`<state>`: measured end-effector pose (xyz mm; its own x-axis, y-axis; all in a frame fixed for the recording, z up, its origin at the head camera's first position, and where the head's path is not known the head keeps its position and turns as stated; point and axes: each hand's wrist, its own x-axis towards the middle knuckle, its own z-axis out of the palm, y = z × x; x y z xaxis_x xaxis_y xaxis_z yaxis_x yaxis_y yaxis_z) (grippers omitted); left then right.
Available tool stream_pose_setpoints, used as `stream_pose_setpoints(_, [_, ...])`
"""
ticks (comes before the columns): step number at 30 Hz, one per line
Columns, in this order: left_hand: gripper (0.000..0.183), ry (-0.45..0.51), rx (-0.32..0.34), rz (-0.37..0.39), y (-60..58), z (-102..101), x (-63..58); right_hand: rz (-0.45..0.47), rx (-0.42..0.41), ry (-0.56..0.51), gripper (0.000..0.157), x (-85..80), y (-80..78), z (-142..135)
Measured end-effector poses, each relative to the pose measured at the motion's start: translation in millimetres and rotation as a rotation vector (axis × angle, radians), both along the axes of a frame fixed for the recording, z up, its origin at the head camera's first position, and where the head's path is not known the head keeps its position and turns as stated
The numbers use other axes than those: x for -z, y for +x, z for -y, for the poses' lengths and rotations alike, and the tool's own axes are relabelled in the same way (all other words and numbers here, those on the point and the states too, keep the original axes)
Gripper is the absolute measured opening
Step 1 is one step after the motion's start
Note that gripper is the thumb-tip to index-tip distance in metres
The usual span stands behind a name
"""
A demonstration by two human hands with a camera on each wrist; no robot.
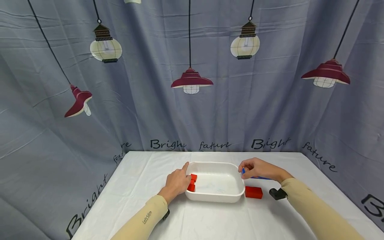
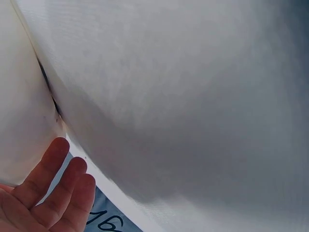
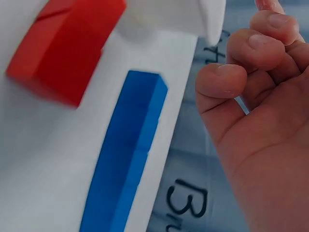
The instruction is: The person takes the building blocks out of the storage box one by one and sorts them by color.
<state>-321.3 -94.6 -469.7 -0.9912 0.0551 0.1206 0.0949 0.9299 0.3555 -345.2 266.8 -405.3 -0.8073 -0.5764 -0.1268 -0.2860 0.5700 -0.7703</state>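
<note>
A white basin stands on the table, with several small red blocks inside its left end. My left hand rests at that end, index finger straight along the rim. In the left wrist view its fingers lie loosely extended by the basin's outer wall; the thumb is hidden there. At the right rim my right hand pinches a small blue block between thumb and fingers. That block is out of sight in the right wrist view, where curled fingers show.
A row of blue blocks lies right of the basin, beneath my right hand. Nearer me, a red block group sits close to the basin's right wall. White cloth covers the table, and a grey printed curtain hangs behind.
</note>
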Motion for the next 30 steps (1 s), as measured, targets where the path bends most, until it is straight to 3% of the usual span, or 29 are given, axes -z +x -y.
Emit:
stream_pose_setpoints(10, [0.061,-0.007,0.008,0.018,0.4,0.7,-1.9,-0.007,-0.02,0.021,0.024,-11.9,-5.6,44.1])
stream_pose_setpoints(18, [0.059,-0.017,0.037,0.005,-1.4,4.9,-4.6,0.011,-0.067,0.035,0.026,-17.4,-14.2,73.1])
stream_pose_setpoints(30, [0.06,-0.013,0.054,0.021,-3.5,11.4,-6.3,-0.009,-0.114,0.045,0.024,-21.1,-19.4,100.0])
